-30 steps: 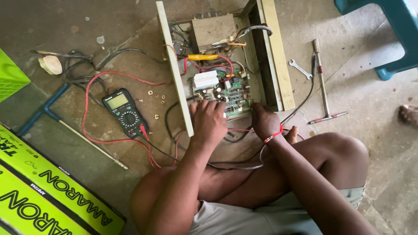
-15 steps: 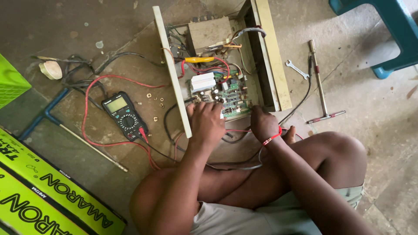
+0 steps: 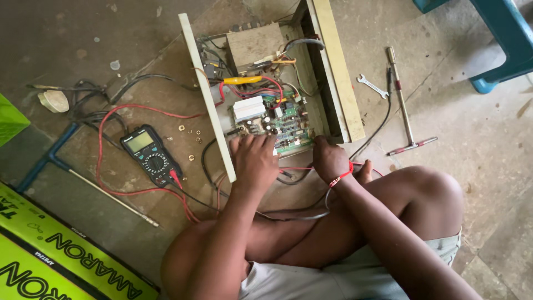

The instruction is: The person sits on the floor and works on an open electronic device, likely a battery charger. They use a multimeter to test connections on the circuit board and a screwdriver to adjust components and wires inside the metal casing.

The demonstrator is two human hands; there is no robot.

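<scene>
Still, both hands stay put: left hand (image 3: 254,157) fingers spread narrowly on the board (image 3: 286,126), right hand (image 3: 329,158) curled at its edge. Whether either grips anything, I cannot tell. The meter (image 3: 150,154) lies unmoved.

Left hand (image 3: 254,158) covers near edge of green circuit board (image 3: 288,125); fingertips' contact unclear. Right hand (image 3: 328,158) hides whatever it grips. Green carton (image 3: 50,261) cut off bottom-left. Blue stool (image 3: 499,39) cropped top-right. Small nuts (image 3: 191,136) too tiny to tell.
</scene>
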